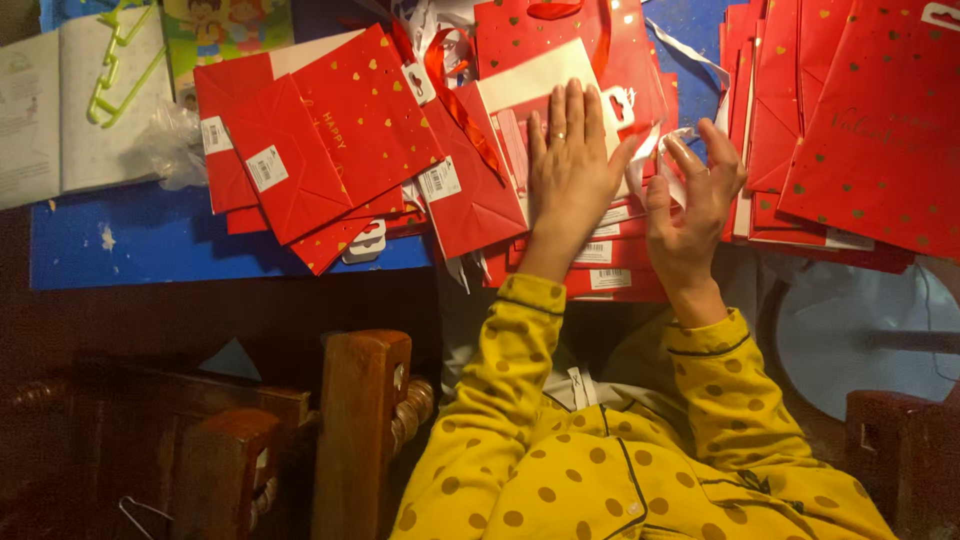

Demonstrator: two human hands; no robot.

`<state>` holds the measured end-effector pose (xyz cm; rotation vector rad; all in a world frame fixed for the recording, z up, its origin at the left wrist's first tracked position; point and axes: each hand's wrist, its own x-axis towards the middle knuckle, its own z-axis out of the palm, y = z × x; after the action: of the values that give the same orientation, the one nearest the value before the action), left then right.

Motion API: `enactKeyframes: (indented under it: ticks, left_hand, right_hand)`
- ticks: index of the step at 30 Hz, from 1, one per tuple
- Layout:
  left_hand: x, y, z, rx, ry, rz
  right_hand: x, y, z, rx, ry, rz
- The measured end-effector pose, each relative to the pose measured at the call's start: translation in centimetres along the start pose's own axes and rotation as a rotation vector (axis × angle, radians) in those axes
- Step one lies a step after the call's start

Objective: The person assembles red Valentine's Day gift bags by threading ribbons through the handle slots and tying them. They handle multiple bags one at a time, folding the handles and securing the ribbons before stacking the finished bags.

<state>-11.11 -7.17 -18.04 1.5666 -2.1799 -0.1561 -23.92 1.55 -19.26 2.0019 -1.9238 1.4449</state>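
Two bare hands work over a heap of flattened red gift bags on a blue table (150, 245). The left hand (570, 165) lies flat, palm down and fingers spread, pressing on a folded red bag (540, 100) whose white inner panel shows just above the fingertips; a ring sits on one finger. The right hand (695, 200) stands just beside it, palm turned inward, fingers curled and parted, with a strip of white ribbon (660, 150) running between the thumb and forefinger; whether it actually pinches the ribbon cannot be told. The hands are close but not touching. Beneath the pressed bag lies a stack of folded bags (610, 265) with white barcode labels along their edges. To the left, more red bags with gold hearts (330, 140) fan out, and to the right another pile of red bags (860, 120) overlaps. An open book (60, 110) with a green plastic hanger (120, 60) on it lies at the far left. Yellow dotted sleeves (600, 440) fill the lower frame, beside a wooden chair post (360, 430).
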Motion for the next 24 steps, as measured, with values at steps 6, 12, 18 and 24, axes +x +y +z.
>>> enactKeyframes:
  ticks: [6,12,18,24]
  left_hand:
    - [-3.4,-1.0,0.1,-0.028,0.024,0.122]
    - [-3.8,-1.3,0.5,-0.122,0.087,0.072]
    - [-3.7,-1.3,0.5,-0.117,0.118,0.090]
    - [-3.9,-1.3,0.2,-0.166,0.136,0.072]
  right_hand:
    - [1.0,-0.9,-1.2,0.023,-0.225,-0.053]
    - [1.0,-1.0,-3.0,-0.111,-0.292,-0.048]
    - [2.1,0.7,-4.6,0.138,-0.095,0.109]
    - [9.4,6.0,-3.1,0.472,-0.009,0.093]
